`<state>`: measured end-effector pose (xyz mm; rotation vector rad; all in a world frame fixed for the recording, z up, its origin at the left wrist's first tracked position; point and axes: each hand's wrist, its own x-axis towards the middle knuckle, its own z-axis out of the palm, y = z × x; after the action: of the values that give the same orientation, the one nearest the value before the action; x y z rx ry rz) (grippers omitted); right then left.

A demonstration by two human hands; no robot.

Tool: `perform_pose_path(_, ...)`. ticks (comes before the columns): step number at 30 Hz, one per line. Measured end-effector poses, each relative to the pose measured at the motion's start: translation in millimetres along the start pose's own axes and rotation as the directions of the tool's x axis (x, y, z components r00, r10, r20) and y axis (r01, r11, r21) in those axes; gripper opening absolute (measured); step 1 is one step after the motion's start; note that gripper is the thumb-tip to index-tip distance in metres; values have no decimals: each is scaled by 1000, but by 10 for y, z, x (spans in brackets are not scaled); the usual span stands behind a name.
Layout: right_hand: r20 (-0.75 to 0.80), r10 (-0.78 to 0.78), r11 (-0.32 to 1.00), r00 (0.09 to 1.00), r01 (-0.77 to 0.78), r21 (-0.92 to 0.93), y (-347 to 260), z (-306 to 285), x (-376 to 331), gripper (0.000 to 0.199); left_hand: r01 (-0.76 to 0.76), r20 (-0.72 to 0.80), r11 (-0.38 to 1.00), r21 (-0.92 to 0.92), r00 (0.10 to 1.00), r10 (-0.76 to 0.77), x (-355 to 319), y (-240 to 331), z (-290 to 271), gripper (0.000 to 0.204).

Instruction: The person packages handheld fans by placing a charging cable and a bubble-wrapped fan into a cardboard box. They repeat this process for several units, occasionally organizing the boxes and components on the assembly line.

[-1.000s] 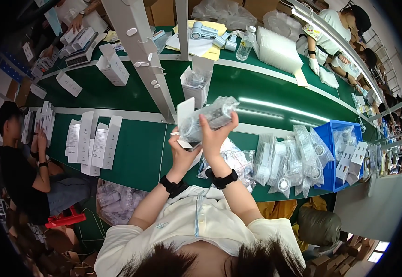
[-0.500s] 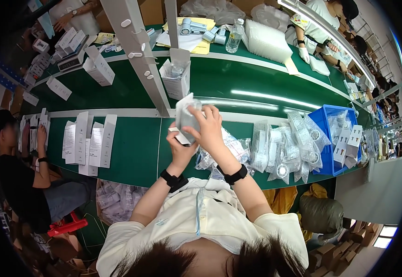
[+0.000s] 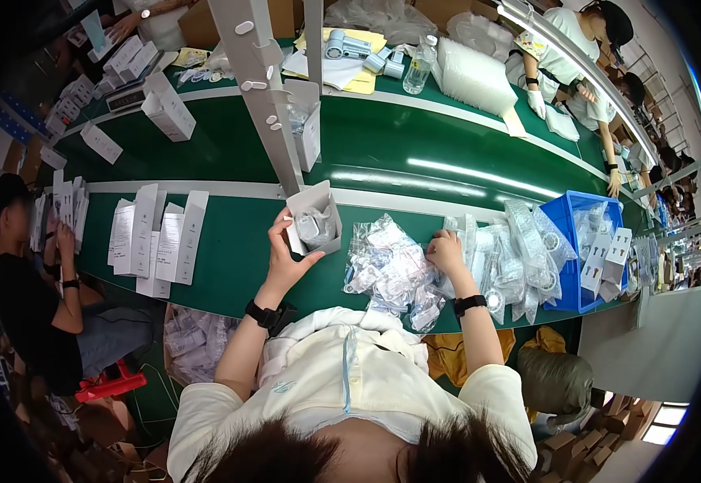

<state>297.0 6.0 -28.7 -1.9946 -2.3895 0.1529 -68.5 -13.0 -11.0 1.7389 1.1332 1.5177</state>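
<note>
An uncapped white carton (image 3: 333, 234) is gripped along its left side by my left hand (image 3: 283, 263), thumb toward the near edge. Inside the carton sits a rounded item in clear plastic wrap (image 3: 314, 226). My right hand (image 3: 447, 253) is down at the right edge of a loose heap of small clear plastic packets (image 3: 390, 262), its fingers curled together. Whatever is between those fingers is hidden. Directly right of this hand lie several clear bubble-wrap pouches (image 3: 519, 249) with round white parts showing.
A blue bin (image 3: 557, 211) with pouches and printed white boxes stands at the right. Flat white cartons (image 3: 150, 241) lie to the left. An opened carton (image 3: 308, 133) stands by the grey post (image 3: 266, 97). Co-workers sit at the left (image 3: 24, 298) and beyond the bench (image 3: 564, 48).
My right hand has left the carton and moved right, down to the packets. The carton is now tipped open toward me in my left hand, its wrapped contents showing.
</note>
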Motion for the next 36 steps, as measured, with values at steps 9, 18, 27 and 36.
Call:
perform_pose_path(9,318,113,963,941,-183,199,29,140,129,20,115,55,968,223,990,-130,254,380,-58,46)
perform_pose_path(18,-76,152,274,986,32,961,-293,-516,211,14,165,-58,959,229,986,-156,359,404,-83,17)
perform_pose_path(27,-526,-190,300,829,559,773,-1875,-1271,336,12,214,-111,955,207,975,-194,495,382,-99,12)
perform_pose_path(36,-387,-791,527,475,849,-35,-2205,-1189,504,22,297,-128,942,156,952,-279,437,276,-164,14)
